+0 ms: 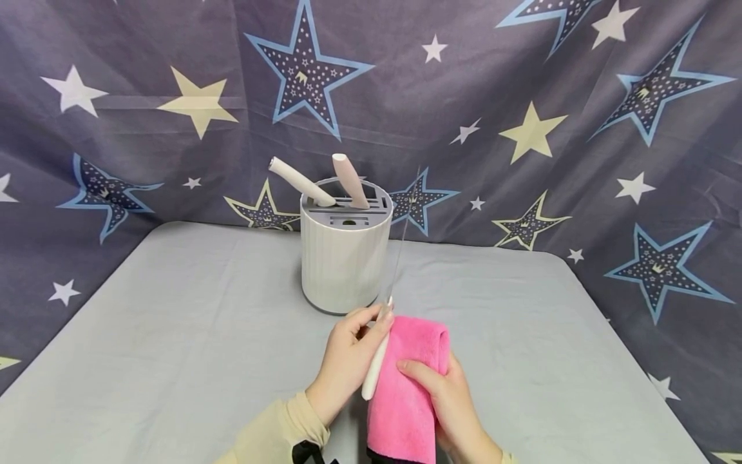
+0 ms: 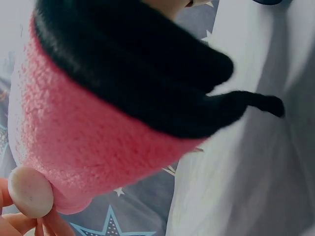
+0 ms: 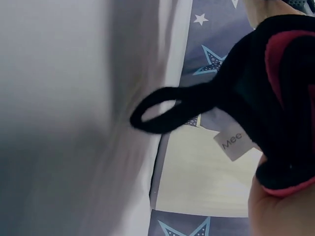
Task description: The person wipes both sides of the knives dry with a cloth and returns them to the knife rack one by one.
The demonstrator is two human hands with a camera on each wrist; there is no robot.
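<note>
My left hand (image 1: 343,357) pinches a white-handled knife (image 1: 375,374) near the top of its handle. The thin blade points up and away, seen nearly edge-on. Beside it, my right hand (image 1: 455,403) grips a folded pink towel (image 1: 408,393), thumb on the near face and fingers behind. The towel lies right against the knife handle. In the left wrist view, the rounded end of the knife handle (image 2: 30,192) shows at the lower left, with the towel's dark trim (image 2: 128,83) across the top. A black hanging loop (image 3: 170,123) dangles in the right wrist view.
Behind the hands stands a ribbed white knife block (image 1: 344,270) with a grey slotted top. A white handle (image 1: 301,182) and a pale pink handle (image 1: 350,182) stick out of it. A star-patterned cloth (image 1: 435,84) hangs behind the grey-covered table (image 1: 191,335).
</note>
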